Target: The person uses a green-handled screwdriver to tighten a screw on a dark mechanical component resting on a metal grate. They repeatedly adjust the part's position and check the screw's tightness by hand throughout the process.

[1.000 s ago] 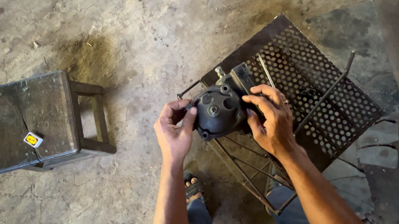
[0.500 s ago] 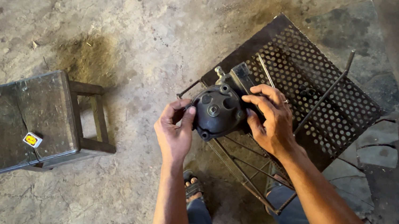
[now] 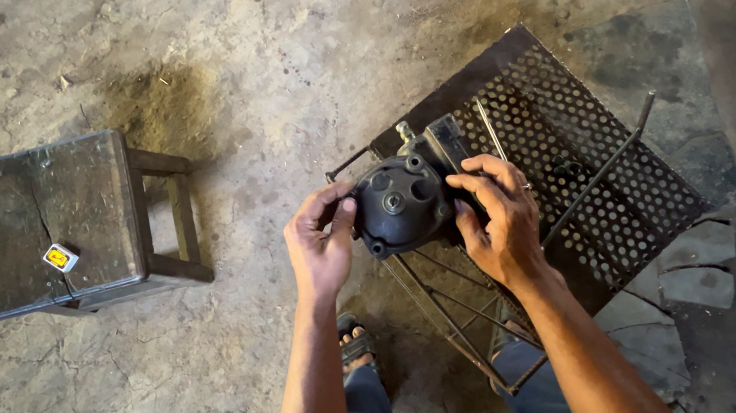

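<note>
Head view looks straight down on a dark, round metal housing (image 3: 400,203), something like a small compressor or pump body, with a circular face carrying a central hub and several bolt bosses around it. It sits at the near-left edge of a perforated metal stand (image 3: 580,161), its face turned up toward the camera, with a blocky fitting and a short stud rising behind it.

The left hand (image 3: 320,244) grips the housing's left rim, thumb and fingers curled against the edge. The right hand (image 3: 495,220) clasps its right side, fingers bent over the top and the palm against the flank. Both hands are closed on the part; neither is spread flat.

Judging by its thick cast look, the housing is likely heavy for its size, rigid and not fragile. Its surface appears greasy or dusty, so it could be slick; the lighting makes that hard to confirm. The rim and the raised bosses give the surest purchase, and a two-handed hold at opposite sides, as here, suits the weight. The stud and fitting look like poor handles.

Thin rod legs (image 3: 450,307) of the stand splay beneath the hands. A sandalled foot (image 3: 357,348) shows between the forearms. Well apart to the left stands a dark wooden stool (image 3: 52,224) with a small yellow-and-white box (image 3: 60,257) on top, all on cracked concrete floor (image 3: 261,45).
</note>
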